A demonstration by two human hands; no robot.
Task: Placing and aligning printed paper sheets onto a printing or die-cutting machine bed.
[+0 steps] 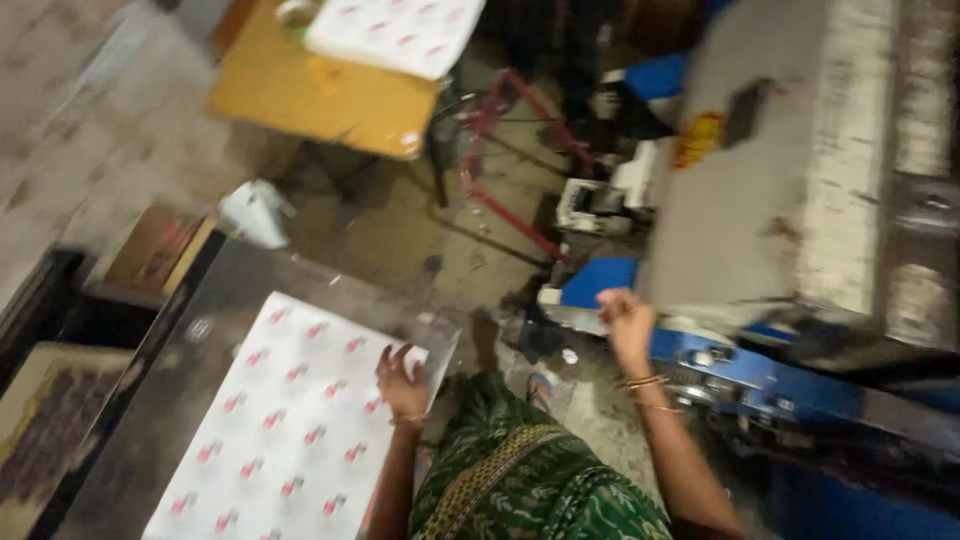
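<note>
The left hand (402,385) rests open-fingered on the printed sheets (290,430) stacked at the grey bench's (215,300) right edge. The right hand (627,322), loosely curled, holds nothing, touching the machine's (800,200) blue edge. The floor (400,225) is bare concrete; a yellow table (310,95) stands beyond.

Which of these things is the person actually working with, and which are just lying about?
In use:
- left hand resting on the stack of printed white sheets
- right hand at the edge of the big grey machine

Lying about:
- yellow table with another sheet stack
- red metal frame
- cardboard box
</note>
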